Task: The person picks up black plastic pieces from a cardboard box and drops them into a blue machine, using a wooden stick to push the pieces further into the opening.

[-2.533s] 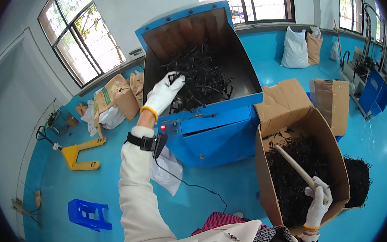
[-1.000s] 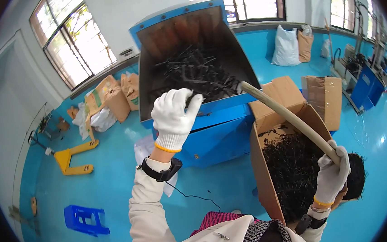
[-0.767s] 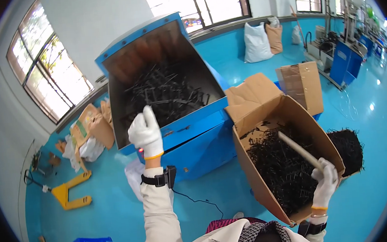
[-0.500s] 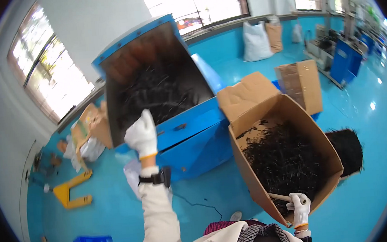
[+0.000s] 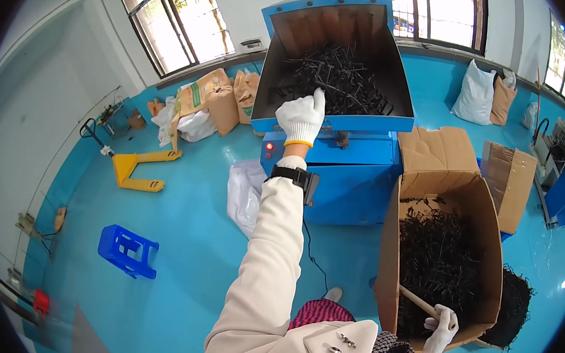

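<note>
My left hand (image 5: 302, 119), in a white knitted glove, is at the front rim of a blue machine's open hopper (image 5: 395, 94). Its fingers are curled closed; whatever they may hold is hidden. Thin black bent pieces (image 5: 345, 82) lie heaped inside the hopper. Lower right, my gloved right hand (image 5: 442, 324) is wrapped round a wooden stick (image 5: 418, 300) at the near end of an open cardboard box (image 5: 386, 268). More black pieces (image 5: 438, 257) fill much of that box, and the stick's far end leans toward its left wall.
A dark pile (image 5: 515, 311) lies right of the box. Left of the machine are a white sack (image 5: 247, 192), a yellow pallet jack (image 5: 133, 171) and a blue stool (image 5: 128, 250). Paper bags (image 5: 221, 108) line the back wall. A black cable (image 5: 312, 254) crosses the floor.
The view has swung left, so the machine and box appear farther right. My left hand stays by the hopper's front rim. My right hand still grips the stick.
</note>
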A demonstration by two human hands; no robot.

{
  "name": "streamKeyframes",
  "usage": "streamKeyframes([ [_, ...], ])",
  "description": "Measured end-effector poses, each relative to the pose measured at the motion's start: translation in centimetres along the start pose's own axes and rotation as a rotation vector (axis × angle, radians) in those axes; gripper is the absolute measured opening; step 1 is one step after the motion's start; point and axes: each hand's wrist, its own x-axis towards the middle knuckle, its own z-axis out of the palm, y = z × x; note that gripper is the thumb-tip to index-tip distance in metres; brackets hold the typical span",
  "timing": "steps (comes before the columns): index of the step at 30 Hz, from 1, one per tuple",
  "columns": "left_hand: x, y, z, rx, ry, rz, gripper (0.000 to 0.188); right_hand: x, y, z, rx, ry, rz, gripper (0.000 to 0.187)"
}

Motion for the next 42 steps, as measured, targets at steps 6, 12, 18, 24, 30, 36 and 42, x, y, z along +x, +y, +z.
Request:
streamKeyframes([
  [6, 0.0, 0.6, 0.1, -0.014, -0.023, -0.016, 0.06, 0.1, 1.3, -2.2, 0.018, 0.138, -0.024, 0.028],
  [12, 0.1, -0.3, -0.2, -0.004, -0.086, -0.054, 0.062, -0.4, 1.8, -2.7, 0.116, 0.106, 0.028, 0.03],
  [18, 0.9, 1.7, -1.4, 0.011, -0.205, -0.006, 0.059, -0.9, 0.5, -2.9, 0.185, 0.224, 0.039, 0.03],
  [24, 0.3, 0.4, -1.4, 0.068, -0.388, -0.023, 0.068, -0.1, 1.1, -3.0, 0.27, 0.285, 0.04, 0.028],
  [30, 0.4, 0.3, -0.3, -0.031, -0.337, -0.095, 0.075, -0.1, 1.4, -5.4, 0.405, 0.303, 0.047, 0.028],
  [36, 0.3, -0.2, -0.5, -0.091, -0.235, -0.093, 0.076, -0.4, 1.6, -6.9, 0.389, 0.15, 0.104, 0.028],
  [42, 0.6, 0.0, 0.6, -0.093, -0.284, -0.098, 0.077, -1.1, 0.9, -6.7, 0.29, 0.142, 0.067, 0.029],
])
